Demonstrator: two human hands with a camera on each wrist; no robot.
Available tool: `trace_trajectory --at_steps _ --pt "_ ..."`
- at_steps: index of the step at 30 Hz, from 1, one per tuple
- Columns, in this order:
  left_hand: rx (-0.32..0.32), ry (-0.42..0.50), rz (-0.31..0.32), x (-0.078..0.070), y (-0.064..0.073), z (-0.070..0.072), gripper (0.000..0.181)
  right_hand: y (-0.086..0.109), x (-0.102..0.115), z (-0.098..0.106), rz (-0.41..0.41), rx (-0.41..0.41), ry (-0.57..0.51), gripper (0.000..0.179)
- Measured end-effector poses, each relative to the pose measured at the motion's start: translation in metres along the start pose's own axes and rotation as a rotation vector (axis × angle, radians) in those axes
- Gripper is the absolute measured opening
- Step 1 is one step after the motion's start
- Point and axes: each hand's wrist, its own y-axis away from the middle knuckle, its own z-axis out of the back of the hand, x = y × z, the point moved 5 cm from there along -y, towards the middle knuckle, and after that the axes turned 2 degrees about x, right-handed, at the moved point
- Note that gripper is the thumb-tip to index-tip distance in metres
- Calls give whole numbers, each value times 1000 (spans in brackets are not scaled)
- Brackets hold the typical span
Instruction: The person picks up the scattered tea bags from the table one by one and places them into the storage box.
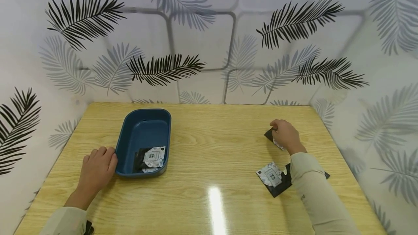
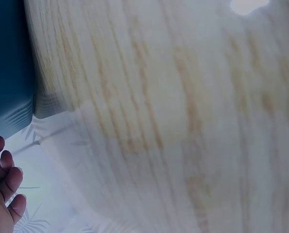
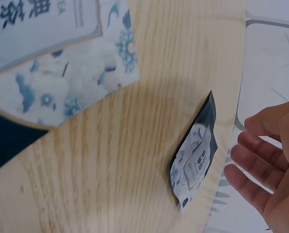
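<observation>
Right hand (image 1: pixel 286 136) hovers with relaxed fingers over a packet (image 3: pixel 195 162); left hand (image 1: pixel 97 168) rests loosely against the blue tub (image 1: pixel 130 137) on the table (image 1: pixel 209 148)

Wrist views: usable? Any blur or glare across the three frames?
Left wrist view: heavy smear over the table; only the tub corner and left hand fingertips read. Right wrist view: soft, but the packet near the right hand is legible. Head view: sharp, one glare streak on the table in front of the person, wide-angle bending at the edges.
</observation>
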Motion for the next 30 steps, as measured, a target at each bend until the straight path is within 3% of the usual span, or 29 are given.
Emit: trace_trajectory --at_steps 9,19,24,30 --pt "-1 3 4 0 1 -1 18 -1 -22 -2 -31 22 16 46" --pt "-33 0 -11 -1 0 1 19 -1 -30 -2 -5 37 29 59" --pt "-57 -9 -35 -1 -3 3 19 -2 -33 -2 -28 69 45 62" --pt "-35 -5 -25 -1 -2 3 17 -2 -36 -6 -79 144 55 67"
